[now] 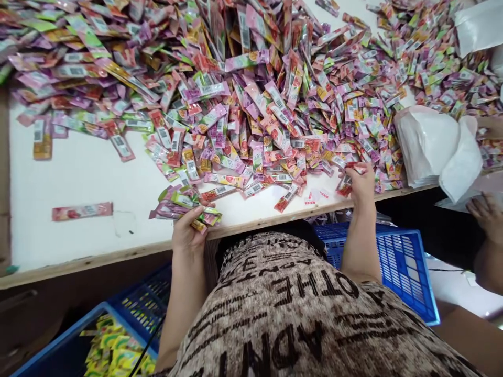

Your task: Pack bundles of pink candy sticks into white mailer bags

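My left hand (189, 230) is closed around a bundle of stick sachets (178, 201), purple, green and gold, at the table's front edge. My right hand (360, 183) pinches a red stick sachet (346, 184) at the front of the pile, on the right. Between my hands lie loose sachets, among them a red one (286, 198) close to the edge. The big heap of stick sachets (251, 99) in pink, purple, green and orange spreads across the table beyond both hands. A single pink sachet (82, 211) lies apart on the left.
The white table (35, 230) has a raised wooden edge. White plastic bags (428, 141) are stacked at the right, near another person's hand (487, 214). Below stand blue crates (404, 262); the left one holds yellow packets (116, 348). Small red-and-white scraps (310, 201) lie near the front.
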{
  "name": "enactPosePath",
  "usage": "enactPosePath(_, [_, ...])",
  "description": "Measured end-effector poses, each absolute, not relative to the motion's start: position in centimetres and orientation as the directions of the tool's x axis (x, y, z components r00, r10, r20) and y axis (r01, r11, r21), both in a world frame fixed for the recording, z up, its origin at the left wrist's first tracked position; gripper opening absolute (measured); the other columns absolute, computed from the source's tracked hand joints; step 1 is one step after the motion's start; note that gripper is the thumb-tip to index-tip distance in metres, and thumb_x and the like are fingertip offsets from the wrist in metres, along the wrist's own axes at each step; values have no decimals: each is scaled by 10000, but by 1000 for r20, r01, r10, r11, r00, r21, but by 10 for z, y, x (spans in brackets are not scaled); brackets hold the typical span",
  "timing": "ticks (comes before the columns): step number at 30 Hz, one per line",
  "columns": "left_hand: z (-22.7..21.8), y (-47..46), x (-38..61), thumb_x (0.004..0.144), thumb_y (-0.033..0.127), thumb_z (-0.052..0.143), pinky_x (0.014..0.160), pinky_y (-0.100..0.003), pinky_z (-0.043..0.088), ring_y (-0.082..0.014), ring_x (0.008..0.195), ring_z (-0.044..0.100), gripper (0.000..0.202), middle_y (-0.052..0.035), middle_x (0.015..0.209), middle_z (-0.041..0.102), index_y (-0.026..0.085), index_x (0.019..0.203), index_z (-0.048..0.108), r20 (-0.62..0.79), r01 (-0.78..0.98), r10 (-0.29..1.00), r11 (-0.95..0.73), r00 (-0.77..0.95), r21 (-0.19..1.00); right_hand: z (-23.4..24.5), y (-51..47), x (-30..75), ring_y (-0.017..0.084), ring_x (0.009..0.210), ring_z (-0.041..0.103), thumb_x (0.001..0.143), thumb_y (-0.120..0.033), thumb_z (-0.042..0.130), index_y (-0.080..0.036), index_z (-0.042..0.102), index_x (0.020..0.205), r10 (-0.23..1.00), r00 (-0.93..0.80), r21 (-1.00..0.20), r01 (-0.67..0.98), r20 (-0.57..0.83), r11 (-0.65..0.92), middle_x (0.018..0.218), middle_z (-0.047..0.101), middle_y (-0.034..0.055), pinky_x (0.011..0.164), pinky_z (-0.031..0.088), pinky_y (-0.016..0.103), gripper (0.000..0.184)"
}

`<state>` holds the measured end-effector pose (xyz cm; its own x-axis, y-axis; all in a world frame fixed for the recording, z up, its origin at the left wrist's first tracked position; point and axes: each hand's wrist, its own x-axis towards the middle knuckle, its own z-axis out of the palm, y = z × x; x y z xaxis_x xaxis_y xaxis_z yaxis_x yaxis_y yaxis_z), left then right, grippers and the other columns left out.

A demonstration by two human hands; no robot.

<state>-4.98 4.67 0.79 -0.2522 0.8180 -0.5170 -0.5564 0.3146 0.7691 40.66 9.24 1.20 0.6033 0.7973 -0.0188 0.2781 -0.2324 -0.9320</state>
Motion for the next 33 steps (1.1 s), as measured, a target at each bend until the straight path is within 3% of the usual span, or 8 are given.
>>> enactPosePath(3, [6, 47, -48, 493, 188, 802, 649, -276, 576, -174, 695, 685, 300, -1, 705, 678, 163, 758, 663, -550, -579, 805, 344, -223, 739, 31, 76, 354, 212, 898, 662, 740, -303, 710, -232, 593, 1085, 993, 116, -851, 524, 26, -39, 1025, 689, 54, 804, 550, 363, 371])
enactPosePath(6, [7, 46, -48, 502, 191, 807, 648, -270, 567, -177, 716, 688, 310, -5, 725, 690, 162, 779, 672, -552, -577, 806, 351, -215, 738, 36, 71, 303, 278, 1091, 639, 793, -207, 618, -205, 633, 1177, 956, -292, -711, 678, -28, 186, 1157, 700, 108, 966, 496, 434, 385])
enactPosePath(9, [7, 43, -50, 495, 189, 820, 650, -257, 565, -163, 715, 688, 332, 9, 712, 684, 166, 783, 659, -553, -609, 801, 325, -229, 723, 33, 76, 303, 282, 1044, 663, 823, -165, 527, -214, 608, 1291, 967, -250, -640, 752, -53, 159, 1130, 722, 99, 927, 505, 435, 478])
enactPosePath(14, [5, 43, -53, 495, 172, 827, 610, -271, 587, -172, 690, 680, 297, -6, 708, 691, 188, 732, 649, -534, -633, 813, 290, -232, 718, 44, 77, 356, 258, 832, 646, 822, -232, 586, -210, 612, 1292, 973, 197, -529, 842, 120, -105, 929, 715, 72, 811, 501, 404, 472])
enactPosePath(17, [4, 45, -51, 518, 162, 834, 614, -280, 595, -177, 694, 681, 284, -13, 715, 699, 187, 737, 654, -509, -610, 838, 302, -197, 732, 47, 61, 337, 250, 864, 615, 844, -168, 559, -198, 694, 1124, 994, -96, -451, 885, 60, 112, 940, 700, 87, 808, 457, 387, 312])
enactPosePath(21, [7, 45, -47, 513, 190, 835, 573, -275, 580, -180, 651, 681, 311, -36, 706, 703, 137, 779, 684, -549, -562, 819, 378, -166, 735, 36, 52, 276, 248, 891, 543, 862, -73, 525, -186, 717, 966, 795, -589, -365, 778, -143, 511, 906, 643, 101, 817, 376, 383, 246])
enactPosePath(29, [6, 42, -50, 491, 177, 842, 619, -283, 567, -186, 685, 698, 327, -10, 706, 705, 146, 777, 687, -544, -653, 814, 299, -206, 696, 37, 91, 217, 255, 798, 529, 879, -51, 451, -164, 618, 970, 773, -624, -353, 752, -113, 556, 845, 656, 95, 743, 297, 352, 221])
enactPosePath(33, [7, 42, -50, 485, 169, 854, 634, -283, 569, -175, 668, 692, 353, -15, 715, 713, 138, 794, 686, -538, -650, 821, 304, -193, 696, 36, 100, 215, 249, 816, 559, 900, -47, 450, -148, 631, 947, 784, -593, -210, 803, -186, 558, 882, 673, 112, 772, 276, 361, 213])
